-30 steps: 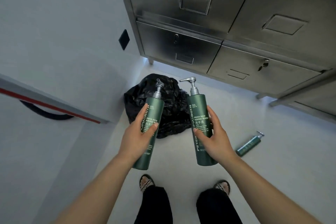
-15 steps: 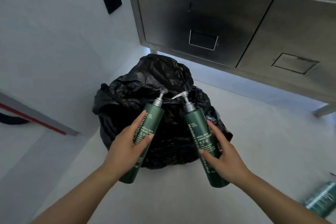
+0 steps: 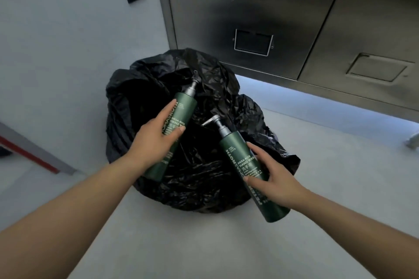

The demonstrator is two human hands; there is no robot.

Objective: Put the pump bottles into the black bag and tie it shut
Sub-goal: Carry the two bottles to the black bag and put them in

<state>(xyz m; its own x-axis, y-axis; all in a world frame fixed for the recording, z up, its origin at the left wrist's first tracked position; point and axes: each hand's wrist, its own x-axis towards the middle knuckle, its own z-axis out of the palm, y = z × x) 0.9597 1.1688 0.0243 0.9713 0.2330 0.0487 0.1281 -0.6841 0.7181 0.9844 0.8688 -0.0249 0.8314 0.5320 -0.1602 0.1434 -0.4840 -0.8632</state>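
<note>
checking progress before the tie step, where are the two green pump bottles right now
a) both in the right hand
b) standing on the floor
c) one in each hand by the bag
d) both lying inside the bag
c: the left hand grips one green pump bottle and the right hand grips the other bottle, both held over the black bag.

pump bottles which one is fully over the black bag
The left-hand bottle: all of it is over the black bag; the right-hand bottle has its base over the floor.
</note>
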